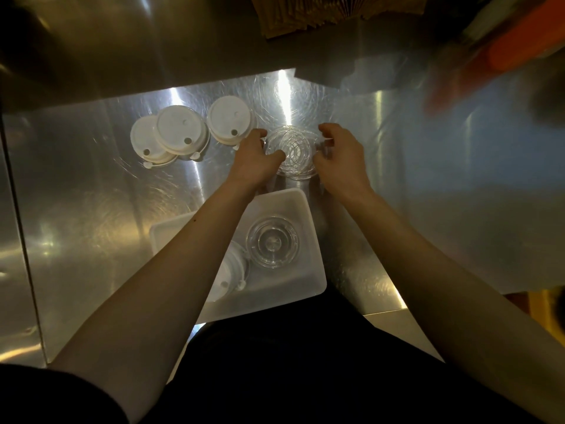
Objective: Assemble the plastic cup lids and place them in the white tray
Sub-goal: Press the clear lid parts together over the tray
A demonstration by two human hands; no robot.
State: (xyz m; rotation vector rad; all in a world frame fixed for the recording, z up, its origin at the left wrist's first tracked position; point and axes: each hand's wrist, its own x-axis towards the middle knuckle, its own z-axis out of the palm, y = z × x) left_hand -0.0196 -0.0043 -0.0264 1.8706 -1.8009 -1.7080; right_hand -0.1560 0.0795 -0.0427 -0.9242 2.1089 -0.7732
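A stack of clear plastic lids [294, 151] lies on the steel counter [91, 209] beyond the white tray [293, 203]. My left hand [256, 157] grips the stack's left edge, thumb on top. My right hand [339, 154] curls around its right edge, fingertips touching it. Left of them lie three white lids with drink holes: one [230, 120] beside my left hand, two overlapping ones [180, 130] [143, 140] farther left. In the tray sit a clear lid [273, 242] and a white lid [229, 273] partly hidden by my left forearm.
The steel backsplash [153, 41] rises behind the counter. Brown paper items [321, 13] lie at the top centre. A blurred orange object [519, 44] fills the upper right. The tray overhangs the counter's front edge near my body.
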